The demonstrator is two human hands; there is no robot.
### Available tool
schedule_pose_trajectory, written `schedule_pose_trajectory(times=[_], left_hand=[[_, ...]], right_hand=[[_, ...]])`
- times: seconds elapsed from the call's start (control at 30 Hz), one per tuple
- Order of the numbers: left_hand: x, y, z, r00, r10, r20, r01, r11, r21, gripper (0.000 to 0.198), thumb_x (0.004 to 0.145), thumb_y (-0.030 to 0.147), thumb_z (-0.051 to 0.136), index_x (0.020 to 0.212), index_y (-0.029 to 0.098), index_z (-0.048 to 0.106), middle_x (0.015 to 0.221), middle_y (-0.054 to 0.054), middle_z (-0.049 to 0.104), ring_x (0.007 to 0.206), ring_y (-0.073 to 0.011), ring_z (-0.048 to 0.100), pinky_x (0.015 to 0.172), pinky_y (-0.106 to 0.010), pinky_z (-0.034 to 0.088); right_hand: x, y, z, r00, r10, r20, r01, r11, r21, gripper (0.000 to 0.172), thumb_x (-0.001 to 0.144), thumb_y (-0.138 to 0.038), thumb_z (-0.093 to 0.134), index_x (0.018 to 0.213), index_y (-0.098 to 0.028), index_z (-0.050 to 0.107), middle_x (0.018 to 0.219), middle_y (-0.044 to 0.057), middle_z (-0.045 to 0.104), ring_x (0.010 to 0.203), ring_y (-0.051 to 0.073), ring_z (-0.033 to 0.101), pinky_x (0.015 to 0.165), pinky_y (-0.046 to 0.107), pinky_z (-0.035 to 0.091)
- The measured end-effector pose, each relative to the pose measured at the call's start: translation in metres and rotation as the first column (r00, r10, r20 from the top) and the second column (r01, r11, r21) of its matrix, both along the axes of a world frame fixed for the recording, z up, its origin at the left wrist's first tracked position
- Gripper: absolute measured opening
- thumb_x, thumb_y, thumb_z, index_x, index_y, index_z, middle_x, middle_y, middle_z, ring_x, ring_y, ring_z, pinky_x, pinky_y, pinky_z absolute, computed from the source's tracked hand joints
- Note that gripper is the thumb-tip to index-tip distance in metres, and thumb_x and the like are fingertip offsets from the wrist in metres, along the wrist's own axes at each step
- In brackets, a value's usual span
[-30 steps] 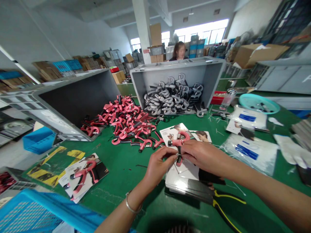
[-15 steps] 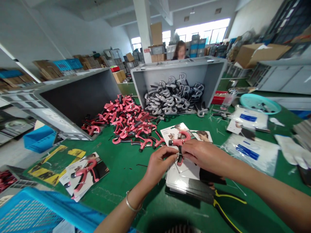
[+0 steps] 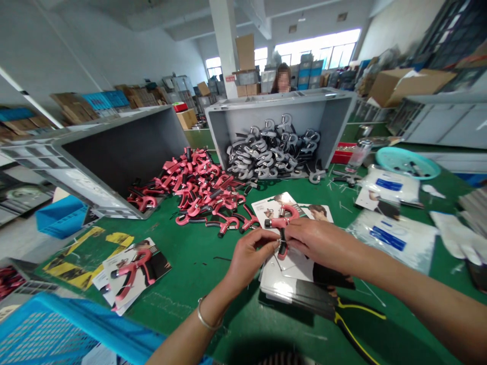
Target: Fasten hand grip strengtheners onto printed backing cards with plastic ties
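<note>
A pink and black hand grip strengthener (image 3: 282, 221) lies on a printed backing card (image 3: 266, 207), atop a stack of cards (image 3: 281, 286). From the left, my left hand (image 3: 254, 256) pinches at the black handle, where a bit of thin white cable tie (image 3: 280, 241) shows. My right hand (image 3: 312, 241) is closed at the same spot from the other side, its fingertips partly hidden. Both hands touch the strengthener's lower handle. Yellow-and-black-handled pliers (image 3: 342, 319) rest beside the stack, their jaws out of sight.
Pink strengtheners (image 3: 201, 185) spill from a grey crate (image 3: 125, 137); grey ones (image 3: 270, 149) fill another crate (image 3: 337, 126). At left lies a carded strengthener (image 3: 133, 276) near a blue basket (image 3: 76, 324). Plastic bags (image 3: 395, 238) and a turquoise tray (image 3: 429, 159) are at right. A person (image 3: 282, 81) sits opposite.
Almost nothing differs. Both hands stay at the strengthener's handle, with only tiny shifts of the fingers.
</note>
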State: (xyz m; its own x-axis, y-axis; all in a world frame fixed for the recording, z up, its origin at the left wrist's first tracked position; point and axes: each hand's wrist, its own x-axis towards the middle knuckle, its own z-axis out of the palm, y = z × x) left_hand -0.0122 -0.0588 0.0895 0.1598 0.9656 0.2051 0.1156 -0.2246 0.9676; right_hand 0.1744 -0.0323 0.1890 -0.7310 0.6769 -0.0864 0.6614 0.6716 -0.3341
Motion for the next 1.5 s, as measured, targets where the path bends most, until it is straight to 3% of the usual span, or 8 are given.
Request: schedule_pose_trajectory(times=[0.4, 0.57, 0.7, 0.83, 1.0, 1.17, 1.33, 1.5], left_hand=[[-0.002, -0.002, 0.012, 0.997, -0.053, -0.048, 0.054, 0.998, 0.025, 0.015, 0.089, 0.026, 0.06, 0.1, 0.018, 0.068, 0.09, -0.006, 0.072, 0.08, -0.0177, 0.067, 0.077, -0.029, 0.054], [-0.005, -0.005, 0.032, 0.941, 0.041, -0.335, 0.046, 0.968, 0.247, 0.015, 0.091, 0.02, 0.057, 0.105, 0.021, 0.063, 0.098, -0.005, 0.071, 0.089, -0.0184, 0.066, 0.084, -0.031, 0.051], [-0.006, -0.008, 0.044, 0.898, 0.148, -0.414, -0.014, 0.951, 0.308, 0.006, 0.09, 0.015, 0.055, 0.091, 0.02, 0.059, 0.088, -0.003, 0.066, 0.086, -0.017, 0.063, 0.082, -0.03, 0.049], [-0.003, -0.017, 0.033, 0.911, 0.177, -0.371, -0.075, 0.959, 0.273, 0.006, 0.091, 0.019, 0.056, 0.097, 0.02, 0.057, 0.092, -0.004, 0.065, 0.088, -0.0172, 0.062, 0.083, -0.031, 0.049], [0.006, -0.026, 0.005, 0.879, 0.229, -0.419, -0.091, 0.942, 0.324, 0.055, 0.081, 0.028, 0.072, 0.129, 0.021, 0.047, 0.137, -0.014, 0.051, 0.131, -0.0306, 0.045, 0.109, -0.052, 0.037], [-0.002, -0.021, -0.006, 0.814, 0.327, -0.48, -0.138, 0.912, 0.387, 0.016, 0.092, 0.023, 0.057, 0.106, 0.019, 0.061, 0.137, -0.016, 0.054, 0.132, -0.0292, 0.047, 0.109, -0.051, 0.038], [-0.006, -0.017, -0.005, 0.792, 0.313, -0.524, -0.101, 0.914, 0.393, 0.013, 0.091, 0.025, 0.058, 0.102, 0.019, 0.063, 0.128, -0.015, 0.063, 0.123, -0.0296, 0.056, 0.103, -0.049, 0.042], [-0.011, -0.016, -0.001, 0.825, 0.179, -0.535, -0.052, 0.968, 0.244, 0.018, 0.092, 0.029, 0.058, 0.105, 0.019, 0.063, 0.13, -0.014, 0.062, 0.124, -0.028, 0.054, 0.106, -0.047, 0.04]], right_hand=[[-0.001, 0.003, -0.013, 0.984, -0.005, -0.176, 0.005, 1.0, -0.002, 0.012, 0.094, -0.016, 0.051, 0.093, -0.016, 0.064, 0.098, 0.008, 0.069, 0.093, 0.022, 0.064, 0.085, 0.034, 0.047], [-0.002, 0.004, -0.022, 0.963, -0.048, -0.264, 0.045, 0.999, -0.019, 0.011, 0.095, -0.021, 0.053, 0.102, -0.016, 0.061, 0.095, 0.007, 0.068, 0.089, 0.02, 0.064, 0.081, 0.032, 0.047], [0.002, 0.003, -0.028, 0.944, 0.01, -0.33, 0.0, 1.0, 0.029, 0.013, 0.096, -0.018, 0.05, 0.093, -0.017, 0.062, 0.096, 0.007, 0.066, 0.096, 0.02, 0.061, 0.086, 0.033, 0.046], [0.008, -0.002, -0.036, 0.905, -0.017, -0.425, 0.016, 1.0, -0.007, 0.009, 0.094, -0.019, 0.055, 0.088, -0.019, 0.062, 0.105, 0.008, 0.065, 0.106, 0.021, 0.059, 0.092, 0.035, 0.044], [0.005, -0.004, -0.042, 0.801, -0.09, -0.592, 0.009, 0.99, -0.138, 0.011, 0.094, -0.021, 0.056, 0.084, -0.02, 0.061, 0.097, 0.004, 0.068, 0.125, 0.021, 0.051, 0.104, 0.039, 0.037], [0.012, -0.001, -0.051, 0.758, -0.13, -0.639, -0.014, 0.976, -0.216, 0.016, 0.096, -0.03, 0.054, 0.09, -0.021, 0.065, 0.104, 0.006, 0.068, 0.124, 0.025, 0.051, 0.101, 0.045, 0.039], [0.018, -0.004, -0.063, 0.811, -0.162, -0.562, 0.063, 0.979, -0.192, 0.018, 0.096, -0.029, 0.052, 0.087, -0.021, 0.065, 0.092, 0.004, 0.065, 0.103, 0.021, 0.056, 0.095, 0.04, 0.043], [0.041, -0.016, -0.048, 0.842, -0.153, -0.518, 0.085, 0.985, -0.153, 0.017, 0.097, -0.031, 0.05, 0.096, -0.024, 0.066, 0.1, 0.005, 0.066, 0.106, 0.022, 0.055, 0.098, 0.04, 0.042]])
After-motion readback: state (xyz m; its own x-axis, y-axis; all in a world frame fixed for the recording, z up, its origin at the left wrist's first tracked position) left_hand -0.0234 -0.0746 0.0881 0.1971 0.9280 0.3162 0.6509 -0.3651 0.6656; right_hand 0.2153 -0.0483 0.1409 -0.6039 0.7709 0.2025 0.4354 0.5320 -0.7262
